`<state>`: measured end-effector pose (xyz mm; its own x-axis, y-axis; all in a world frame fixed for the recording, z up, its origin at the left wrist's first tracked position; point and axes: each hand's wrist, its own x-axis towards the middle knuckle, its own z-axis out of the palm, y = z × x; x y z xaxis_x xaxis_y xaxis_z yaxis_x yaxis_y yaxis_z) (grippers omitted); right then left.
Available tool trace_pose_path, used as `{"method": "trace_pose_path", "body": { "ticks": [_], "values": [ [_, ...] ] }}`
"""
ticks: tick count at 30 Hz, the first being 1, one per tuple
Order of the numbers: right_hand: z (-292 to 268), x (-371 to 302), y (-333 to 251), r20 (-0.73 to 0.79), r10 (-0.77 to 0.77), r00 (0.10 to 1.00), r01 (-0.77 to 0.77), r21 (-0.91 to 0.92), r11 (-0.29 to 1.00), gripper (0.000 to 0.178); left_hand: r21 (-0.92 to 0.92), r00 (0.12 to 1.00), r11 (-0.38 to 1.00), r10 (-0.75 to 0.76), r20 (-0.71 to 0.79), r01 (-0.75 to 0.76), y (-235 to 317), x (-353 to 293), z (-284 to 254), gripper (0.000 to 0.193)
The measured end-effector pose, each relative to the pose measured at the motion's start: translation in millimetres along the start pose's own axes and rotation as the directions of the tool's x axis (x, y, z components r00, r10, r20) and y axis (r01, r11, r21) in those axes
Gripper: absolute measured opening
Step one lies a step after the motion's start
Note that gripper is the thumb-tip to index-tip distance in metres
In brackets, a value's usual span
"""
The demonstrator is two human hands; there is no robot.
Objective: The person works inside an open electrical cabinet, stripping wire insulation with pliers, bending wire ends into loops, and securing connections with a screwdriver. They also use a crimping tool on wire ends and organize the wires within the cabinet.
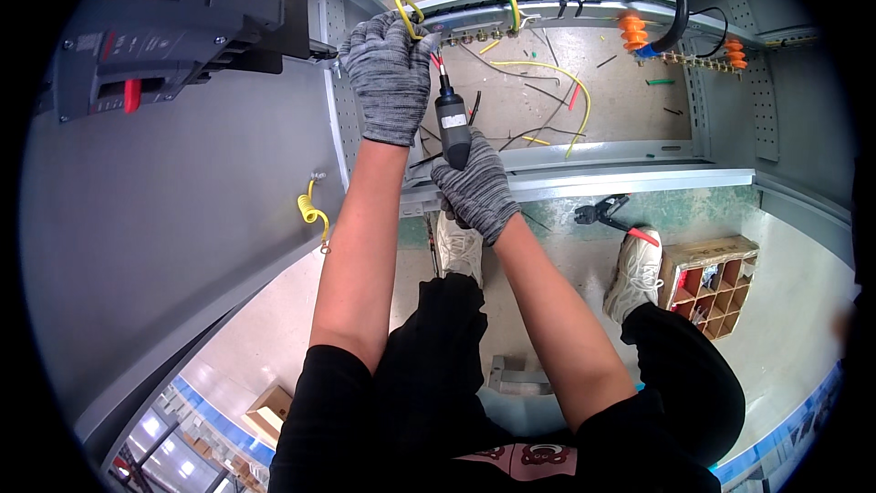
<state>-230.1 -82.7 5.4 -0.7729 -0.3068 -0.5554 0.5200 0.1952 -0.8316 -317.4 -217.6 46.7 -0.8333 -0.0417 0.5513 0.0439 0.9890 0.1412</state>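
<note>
A striped grey glove covers my left hand (388, 78), which is closed at the left end of a metal bar (474, 36) with a row of bolts. At its fingertips a yellow-green wire (408, 11) loops up; what the fingers grip is hidden. My right hand (481, 184), gloved alike, is wrapped round the handle end of a dark grey and black screwdriver (453, 123). Its slim shaft points up toward the bar, close beside my left fingertips. A second yellow-green wire (511, 5) arches over the bar further right.
Grey cabinet panels surround the frame, with a dark breaker (173, 41) at left. Orange insulators (632, 32) and a thick black cable (677, 9) stand right. Wire scraps (584, 100) litter the floor. Red-handled pliers (616, 216) lie near my shoe, beside a compartmented wooden box (712, 288).
</note>
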Motion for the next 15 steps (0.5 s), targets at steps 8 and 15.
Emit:
{"method": "trace_pose_path", "body": {
  "ticks": [8,15],
  "values": [
    [-9,-5,-4,0.065,0.017,0.998,-0.022,0.079,0.997,0.040,-0.012,1.000,1.000,0.006,0.017,-0.005,1,2,-3,0.031],
    [-22,-17,-23,0.178,0.126,0.976,-0.151,0.136,0.979,0.059,-0.005,0.997,1.000,-0.029,0.065,0.029,-7,-2,3,0.038]
  ]
}}
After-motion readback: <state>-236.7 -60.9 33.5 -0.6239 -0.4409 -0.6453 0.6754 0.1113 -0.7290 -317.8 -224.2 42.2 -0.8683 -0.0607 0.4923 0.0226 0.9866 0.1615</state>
